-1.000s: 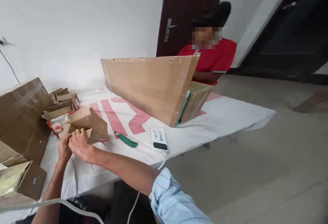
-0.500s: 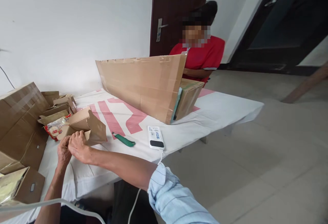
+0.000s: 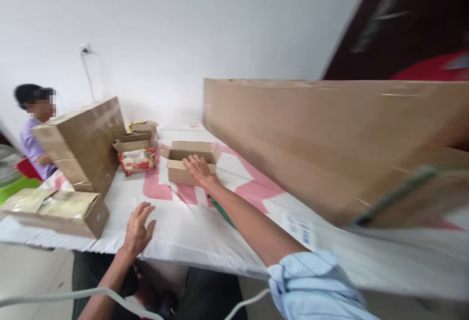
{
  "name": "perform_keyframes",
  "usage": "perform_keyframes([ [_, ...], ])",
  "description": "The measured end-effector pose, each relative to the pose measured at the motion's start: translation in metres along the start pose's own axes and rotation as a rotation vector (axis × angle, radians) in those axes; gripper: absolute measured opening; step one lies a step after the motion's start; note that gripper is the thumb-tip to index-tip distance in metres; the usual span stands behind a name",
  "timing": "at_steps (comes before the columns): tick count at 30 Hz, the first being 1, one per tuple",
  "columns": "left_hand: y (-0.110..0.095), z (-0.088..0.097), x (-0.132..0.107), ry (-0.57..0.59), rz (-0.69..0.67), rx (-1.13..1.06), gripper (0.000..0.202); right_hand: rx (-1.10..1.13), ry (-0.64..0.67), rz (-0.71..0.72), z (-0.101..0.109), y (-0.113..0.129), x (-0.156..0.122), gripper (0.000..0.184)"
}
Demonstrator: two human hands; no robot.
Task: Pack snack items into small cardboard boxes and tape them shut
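A small open cardboard box [image 3: 179, 172] stands upright on the white cloth, its flaps raised. My right hand [image 3: 200, 169] is at its near wall, fingers hooked over the rim; the thumb is hidden. My left hand [image 3: 138, 229] hovers over the table's near edge, fingers apart and holding nothing. Left of the box, a red-and-clear food packet [image 3: 138, 161] leans against several open small boxes [image 3: 134, 138]. A green utility knife [image 3: 223, 211] lies partly under my right forearm.
A large carton [image 3: 88, 146] and a filled box of wrapped packs [image 3: 91, 215] stand left. A long cardboard panel [image 3: 293, 139] crosses the right side. A blurred white device [image 3: 298, 228] lies near my right arm. A person in purple [image 3: 32, 139] sits far left.
My view has swung left. Both hands were together at the box's near end; the left has come away, open. The box now stands farther from the packet, with my right hand on it.
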State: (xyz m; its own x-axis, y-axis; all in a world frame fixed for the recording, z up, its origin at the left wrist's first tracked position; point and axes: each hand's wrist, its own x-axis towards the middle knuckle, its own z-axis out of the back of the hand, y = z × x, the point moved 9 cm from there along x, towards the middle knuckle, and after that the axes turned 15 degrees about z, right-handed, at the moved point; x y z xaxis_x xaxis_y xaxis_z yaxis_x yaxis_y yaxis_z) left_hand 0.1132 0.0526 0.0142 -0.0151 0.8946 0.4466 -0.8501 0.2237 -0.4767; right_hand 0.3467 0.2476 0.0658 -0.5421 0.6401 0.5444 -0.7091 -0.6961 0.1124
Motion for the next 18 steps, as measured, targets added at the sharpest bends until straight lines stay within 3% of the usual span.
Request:
perform_keyframes([
  [4,-0.008,0.018,-0.031,-0.011,0.020,0.019,0.044,-0.031,0.008,0.047,-0.015,0.000,0.015,0.035],
  [7,0.003,0.067,-0.035,-0.151,0.063,0.059,0.039,-0.064,-0.024,0.137,-0.018,0.012,0.018,0.045],
  [10,0.038,0.140,-0.028,-0.343,0.159,0.153,0.030,-0.137,-0.162,0.259,-0.004,0.038,0.002,0.053],
  [13,0.096,0.205,-0.014,-0.433,0.392,0.343,0.036,-0.159,-0.293,0.319,0.009,0.069,-0.031,0.049],
  [15,0.131,0.224,-0.007,-0.353,0.539,0.434,0.042,-0.127,-0.316,0.335,0.011,0.087,-0.057,0.045],
  [18,0.157,0.218,-0.004,-0.193,0.633,0.507,0.037,-0.079,-0.310,0.333,0.008,0.102,-0.093,0.042],
])
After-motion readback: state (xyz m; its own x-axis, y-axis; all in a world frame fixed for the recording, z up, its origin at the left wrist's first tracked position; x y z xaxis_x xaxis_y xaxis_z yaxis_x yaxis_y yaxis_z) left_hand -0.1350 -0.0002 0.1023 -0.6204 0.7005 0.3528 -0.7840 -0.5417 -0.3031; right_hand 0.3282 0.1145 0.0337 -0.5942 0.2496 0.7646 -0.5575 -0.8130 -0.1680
